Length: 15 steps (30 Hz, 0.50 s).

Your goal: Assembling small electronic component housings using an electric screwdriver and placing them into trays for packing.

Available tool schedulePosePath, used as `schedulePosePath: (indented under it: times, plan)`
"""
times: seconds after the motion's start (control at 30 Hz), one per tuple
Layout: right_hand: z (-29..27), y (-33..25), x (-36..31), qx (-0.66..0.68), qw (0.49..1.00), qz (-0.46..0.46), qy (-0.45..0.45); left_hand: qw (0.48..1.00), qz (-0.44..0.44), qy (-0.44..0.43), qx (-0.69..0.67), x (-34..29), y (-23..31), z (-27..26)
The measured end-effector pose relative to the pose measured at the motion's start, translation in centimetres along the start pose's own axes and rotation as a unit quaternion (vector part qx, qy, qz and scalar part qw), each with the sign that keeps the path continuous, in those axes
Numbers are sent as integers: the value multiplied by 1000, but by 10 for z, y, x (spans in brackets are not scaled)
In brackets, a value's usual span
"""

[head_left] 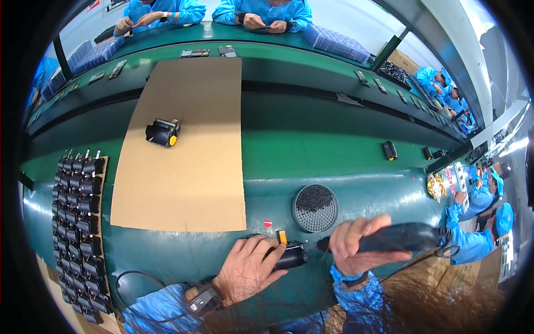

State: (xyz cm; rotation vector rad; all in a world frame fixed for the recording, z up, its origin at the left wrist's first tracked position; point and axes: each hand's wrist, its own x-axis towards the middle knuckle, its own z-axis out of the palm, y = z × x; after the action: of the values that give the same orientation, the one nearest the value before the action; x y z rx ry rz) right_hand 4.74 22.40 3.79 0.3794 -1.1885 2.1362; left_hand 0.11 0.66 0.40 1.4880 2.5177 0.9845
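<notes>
My left hand grips a small black cylindrical housing lying on the green bench; an orange-yellow tab stands up at its far side. In my right hand is a black electric screwdriver, held nearly level with its tip pointing left toward the housing's right end. A small gap shows between tip and housing. Just beyond both hands sits a round grey dish partly filled with tiny dark screws.
A brown cardboard sheet bears a black assembly with a yellow disc. At the left stands a board packed with black housings. Circuit boards lie along the conveyor. Co-workers in blue sit opposite and at the right.
</notes>
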Motion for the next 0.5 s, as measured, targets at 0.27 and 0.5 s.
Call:
schedulePosePath:
  times: [0.27,0.5]
  plan:
    - [10,16,-14,29,996,49,-70,1000,8,-7,-9,1,-4,1]
    - [8,26,-19,36,996,64,-55,1000,7,-5,-11,-2,-2,-3]
